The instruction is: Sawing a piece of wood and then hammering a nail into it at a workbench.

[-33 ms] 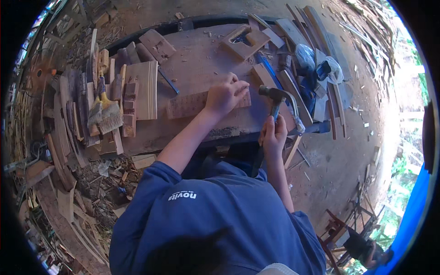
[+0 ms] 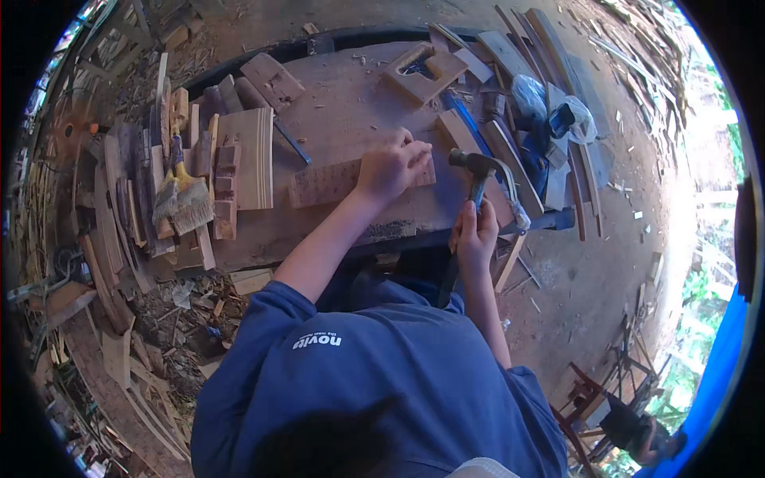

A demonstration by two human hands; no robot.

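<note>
A claw hammer (image 2: 478, 164) is in my right hand (image 2: 476, 231), its dark handle gripped near the middle and its head raised at the bench's near right side. My left hand (image 2: 390, 169) is closed, thumb and fingers pinched together, over a flat wooden board (image 2: 325, 183) marked with several small dark spots. Whatever the fingertips hold, if anything, is too small to make out. The board lies crosswise on the workbench (image 2: 343, 95), its right end showing past my knuckles.
Left of the board lie a blue pencil-like stick (image 2: 292, 143), grooved planks (image 2: 247, 159) and a wide paintbrush (image 2: 185, 199). A wooden block with a cut-out (image 2: 424, 73) rests at the back. Wood strips and a clear plastic bag (image 2: 529, 99) crowd the right side.
</note>
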